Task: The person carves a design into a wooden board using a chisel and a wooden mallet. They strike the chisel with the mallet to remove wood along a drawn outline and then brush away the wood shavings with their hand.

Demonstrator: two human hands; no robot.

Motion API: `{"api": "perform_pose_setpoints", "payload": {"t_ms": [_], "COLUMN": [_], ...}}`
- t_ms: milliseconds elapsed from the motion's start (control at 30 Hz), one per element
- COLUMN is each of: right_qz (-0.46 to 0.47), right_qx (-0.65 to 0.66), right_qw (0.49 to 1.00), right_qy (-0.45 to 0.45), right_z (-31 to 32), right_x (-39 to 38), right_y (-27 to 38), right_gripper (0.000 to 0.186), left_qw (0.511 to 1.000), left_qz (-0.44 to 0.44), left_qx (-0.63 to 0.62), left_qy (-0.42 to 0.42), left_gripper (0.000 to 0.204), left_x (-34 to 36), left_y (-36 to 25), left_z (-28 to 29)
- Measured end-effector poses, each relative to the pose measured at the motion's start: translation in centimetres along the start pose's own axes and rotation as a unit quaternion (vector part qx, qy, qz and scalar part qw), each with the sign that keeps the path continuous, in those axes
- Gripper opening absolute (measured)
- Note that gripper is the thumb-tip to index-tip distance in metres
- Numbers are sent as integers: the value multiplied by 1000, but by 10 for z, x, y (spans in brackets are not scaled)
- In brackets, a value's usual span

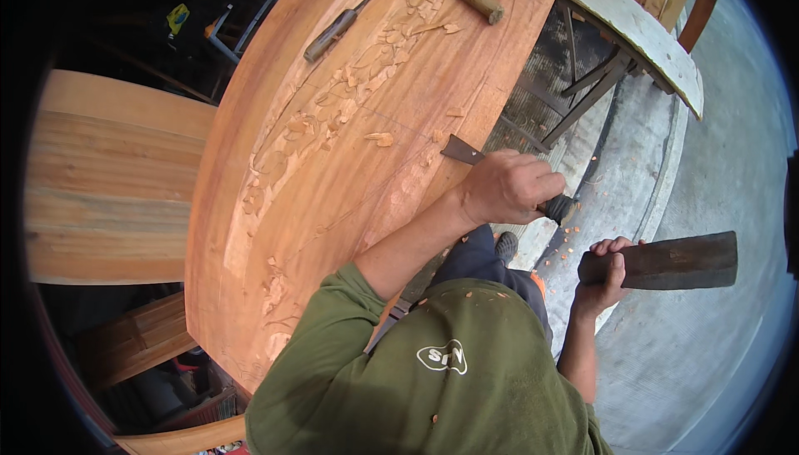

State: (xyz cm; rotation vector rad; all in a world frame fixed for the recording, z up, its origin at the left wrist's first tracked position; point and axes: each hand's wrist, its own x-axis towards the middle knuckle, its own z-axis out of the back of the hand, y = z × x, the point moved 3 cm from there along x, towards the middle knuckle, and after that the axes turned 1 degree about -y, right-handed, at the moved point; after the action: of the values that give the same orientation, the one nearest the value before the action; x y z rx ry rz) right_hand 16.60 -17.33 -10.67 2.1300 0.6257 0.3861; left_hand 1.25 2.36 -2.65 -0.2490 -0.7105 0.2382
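My left hand (pixel 512 187) is closed around the handle of a chisel. The flat, flared blade of this chisel (pixel 462 150) rests at the right edge of a wide reddish wooden board (pixel 291 164), and the dark handle end sticks out below my fist. Lower right, my right hand (pixel 606 279) grips a dark, block-shaped wooden mallet (pixel 682 262), held apart from the chisel. Shallow carved areas and pencil lines mark the board. Curled wood shavings (pixel 358 81) lie in a long band across it.
Near the board's far end lie a gouge (pixel 333 35) and a wooden-handled chisel (pixel 478 2). A folding metal stand (pixel 591 81) holds a pale, curved-edged board (pixel 641 31) at the right. Another wooden panel (pixel 116 189) is at the left. Concrete floor (pixel 716 172) lies to the right.
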Motion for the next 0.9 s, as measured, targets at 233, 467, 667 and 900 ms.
{"api": "perform_pose_setpoints", "payload": {"t_ms": [233,467,667,900], "right_qz": [-83,-56,-71,-69], "right_qx": [-366,-124,-299,-396], "right_qw": [909,988,942,896], "right_qy": [181,74,134,191], "right_z": [7,-16,15,-12], "right_x": [-23,-31,-18,-28], "right_y": [-48,-37,-36,-54], "right_gripper": [56,60,49,54], "left_qw": [1000,999,998,998], "left_qz": [-8,-14,-12,-14], "left_qx": [21,13,31,4], "left_qy": [22,37,55,63], "left_gripper": [24,27,27,34], "left_x": [2,0,-9,-1], "left_y": [0,-2,3,-1], "left_z": [-4,-13,-12,-6]}}
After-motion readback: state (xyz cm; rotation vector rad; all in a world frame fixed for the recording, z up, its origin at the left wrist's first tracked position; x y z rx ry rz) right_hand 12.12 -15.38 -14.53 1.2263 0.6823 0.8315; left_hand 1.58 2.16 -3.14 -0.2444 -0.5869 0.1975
